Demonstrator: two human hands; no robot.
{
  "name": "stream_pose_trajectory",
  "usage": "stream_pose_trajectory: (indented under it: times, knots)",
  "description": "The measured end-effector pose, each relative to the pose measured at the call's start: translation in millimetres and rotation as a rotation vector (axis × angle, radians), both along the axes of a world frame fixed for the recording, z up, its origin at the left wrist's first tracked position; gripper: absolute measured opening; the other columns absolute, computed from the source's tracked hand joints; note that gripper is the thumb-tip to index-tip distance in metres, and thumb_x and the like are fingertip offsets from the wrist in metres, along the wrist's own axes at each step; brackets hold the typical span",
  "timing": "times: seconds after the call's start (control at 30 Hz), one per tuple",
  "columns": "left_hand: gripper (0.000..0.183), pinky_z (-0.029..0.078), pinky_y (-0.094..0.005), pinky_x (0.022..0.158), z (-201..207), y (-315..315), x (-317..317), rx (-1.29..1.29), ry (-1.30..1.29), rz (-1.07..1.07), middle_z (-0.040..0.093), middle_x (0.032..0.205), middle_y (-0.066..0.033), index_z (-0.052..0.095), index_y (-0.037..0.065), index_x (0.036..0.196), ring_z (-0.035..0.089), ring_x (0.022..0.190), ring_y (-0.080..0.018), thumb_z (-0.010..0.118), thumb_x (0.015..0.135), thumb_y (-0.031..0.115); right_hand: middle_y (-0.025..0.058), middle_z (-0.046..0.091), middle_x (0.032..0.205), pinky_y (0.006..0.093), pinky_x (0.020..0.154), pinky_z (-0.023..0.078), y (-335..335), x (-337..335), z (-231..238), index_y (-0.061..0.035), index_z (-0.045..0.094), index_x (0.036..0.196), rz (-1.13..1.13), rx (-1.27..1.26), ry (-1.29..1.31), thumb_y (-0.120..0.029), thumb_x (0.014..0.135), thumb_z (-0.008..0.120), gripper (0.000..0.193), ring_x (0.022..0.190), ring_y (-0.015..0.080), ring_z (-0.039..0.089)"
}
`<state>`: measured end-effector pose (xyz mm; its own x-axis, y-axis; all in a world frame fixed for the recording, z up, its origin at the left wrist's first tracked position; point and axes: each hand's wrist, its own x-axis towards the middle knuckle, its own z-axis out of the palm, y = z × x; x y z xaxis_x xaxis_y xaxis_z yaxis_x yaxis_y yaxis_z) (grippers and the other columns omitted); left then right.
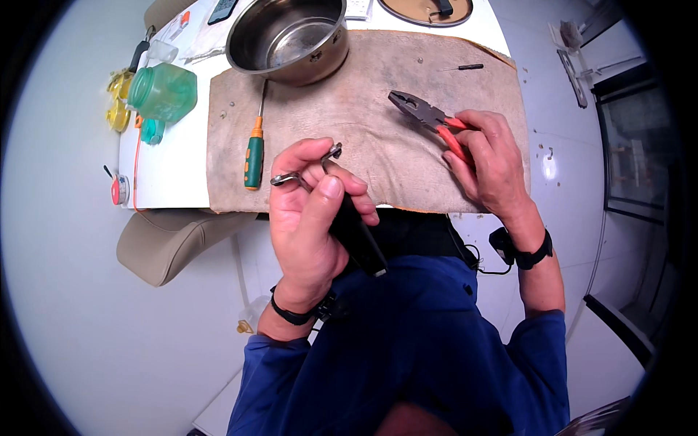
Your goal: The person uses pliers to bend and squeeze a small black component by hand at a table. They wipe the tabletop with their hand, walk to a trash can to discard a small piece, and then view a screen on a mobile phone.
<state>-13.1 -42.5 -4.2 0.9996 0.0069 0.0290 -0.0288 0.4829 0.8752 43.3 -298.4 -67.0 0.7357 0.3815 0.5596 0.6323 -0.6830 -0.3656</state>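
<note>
My left hand [299,218] is raised at the near edge of the mat, closed around a black pot handle [358,238]. The handle's forked metal bracket sticks out past my thumb and fingers, and its black grip points down toward my lap. Over on the right, my right hand [498,163] grips combination pliers [422,110] by their red handles. The pliers' dark jaws point to the far left, just over the mat or resting on it; I cannot tell which. Left of my left hand lies a green-and-orange screwdriver [254,156].
A brownish cloth mat [378,73] covers much of the white table. A steel pot [331,62] stands at its far edge, with a round lid [465,16] to the right. A thin black-handled tool [471,67] lies nearby. A green jar [171,93] is at the left, above a padded beige seat [171,247].
</note>
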Motion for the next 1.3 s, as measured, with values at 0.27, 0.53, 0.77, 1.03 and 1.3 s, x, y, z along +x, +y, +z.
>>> stream_pose_trajectory:
  times: [0.27, 0.53, 0.77, 1.03, 1.3]
  knots:
    - [0.036, 0.059, -0.0323, 0.062, 7, -4, -2, -0.007, 0.032, -0.021, 0.064, 0.095, -0.0123, 0.048, 0.002, 0.134, 0.065, 0.074, -0.0177, 0.059, 0.101, 0.012, 0.0156, 0.064, 0.115, 0.037, 0.083, 0.052, -4, -4, 9, -0.0018, 0.059, 0.098, -0.028, 0.182, 0.145, -0.006, 0.08, 0.078, 0.026, 0.096, 0.0307, 0.063]
    - [0.035, 0.06, -0.0319, 0.064, 6, -6, 4, -0.095, 0.086, -0.076, 0.063, 0.098, -0.0118, 0.049, 0.001, 0.134, 0.066, 0.077, -0.0172, 0.058, 0.101, 0.008, 0.0084, 0.063, 0.113, 0.0269, 0.081, 0.051, 1, -30, 30, -0.0009, 0.056, 0.102, 0.106, 0.822, 0.835, 0.003, 0.085, 0.066, 0.02, 0.09, 0.0122, 0.059]
    - [0.025, 0.059, -0.0301, 0.064, 4, -10, 5, -0.007, 0.092, -0.051, 0.064, 0.1, -0.0127, 0.051, 0.0, 0.124, 0.066, 0.079, -0.0166, 0.059, 0.101, 0.007, 0.0169, 0.066, 0.12, 0.0313, 0.089, 0.057, 17, -54, 44, -0.001, 0.055, 0.102, 0.336, 1.219, 1.324, 0.008, 0.084, 0.058, 0.021, 0.1, 0.017, 0.066]
    - [0.025, 0.059, -0.0295, 0.067, 1, -13, -3, 0.123, 0.044, 0.003, 0.062, 0.103, -0.012, 0.049, -0.001, 0.124, 0.066, 0.081, -0.0156, 0.059, 0.101, 0.003, 0.0174, 0.066, 0.12, 0.0341, 0.092, 0.056, 32, -72, 58, 0.0017, 0.058, 0.098, 0.434, 1.339, 1.578, 0.009, 0.078, 0.054, 0.021, 0.103, 0.0199, 0.068]
    - [0.024, 0.051, -0.0278, 0.074, -5, -12, -14, 0.379, -0.196, 0.07, 0.056, 0.109, -0.0124, 0.042, 0.001, 0.125, 0.058, 0.081, -0.0132, 0.051, 0.104, 0.002, 0.0138, 0.067, 0.111, 0.0317, 0.092, 0.054, 47, -85, 75, 0.0101, 0.062, 0.117, 0.462, 1.421, 1.733, 0.01, 0.071, 0.049, 0.048, 0.1, 0.0211, 0.068]
